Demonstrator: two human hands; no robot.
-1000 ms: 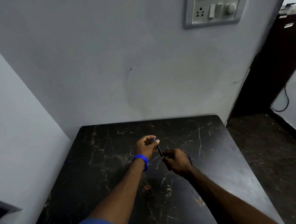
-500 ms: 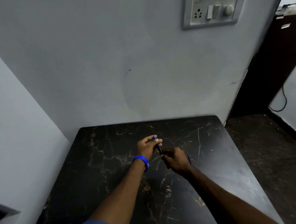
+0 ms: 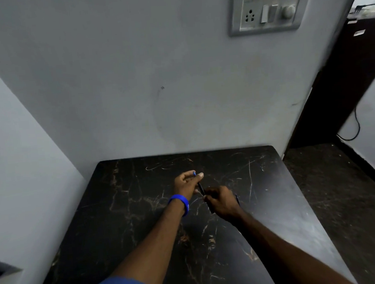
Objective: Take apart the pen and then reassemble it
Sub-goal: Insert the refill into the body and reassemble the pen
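Two hands meet over the middle of the black marble table (image 3: pixel 125 212), both on one dark pen (image 3: pixel 201 188). Left hand (image 3: pixel 186 183), blue wristband (image 3: pixel 180 203) at the wrist, pinches the pen's far end between thumb and fingertips, a blue tip (image 3: pixel 194 173) poking out at 12 o'clock. Right hand (image 3: pixel 222 202), at 4 o'clock from the left, is curled tight around the near end. Pen runs slanted between them, above the tabletop. Whether it has come apart, I cannot tell. Switch panel (image 3: pixel 265 5) sits on the wall at 1 o'clock.
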